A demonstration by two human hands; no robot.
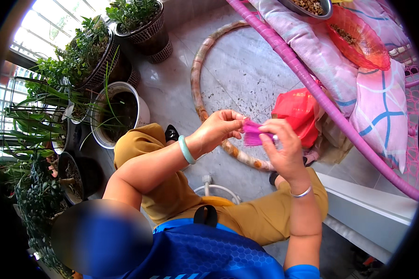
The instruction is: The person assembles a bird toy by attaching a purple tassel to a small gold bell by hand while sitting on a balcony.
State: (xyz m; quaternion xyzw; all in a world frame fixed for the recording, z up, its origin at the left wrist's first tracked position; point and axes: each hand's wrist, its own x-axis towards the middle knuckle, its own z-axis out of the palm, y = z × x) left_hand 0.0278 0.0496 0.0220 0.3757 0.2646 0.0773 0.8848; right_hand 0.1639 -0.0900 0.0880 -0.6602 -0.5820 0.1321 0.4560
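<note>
Above my lap, a bright magenta bundle of fine strands (252, 134), like a tassel or brush head, spans the gap between my hands. My left hand (221, 128), with a pale green bangle on its wrist, pinches at the left edge of the bundle; anything smaller in that pinch is too small to make out. My right hand (281, 142), wearing a silver bangle, grips the bundle's right part with thumb and fingers, which hide some of it. Beneath both hands, a large hoop wrapped in mottled tan material (198, 76) lies on the tiled floor.
Potted plants (118, 111) crowd the left side beside a barred window. At right, a pink wrapped rail (312, 79) borders patterned cushions (377, 111) holding a red dish (358, 39) and a metal bowl (312, 7). A red plastic bag (295, 114) sits below the rail.
</note>
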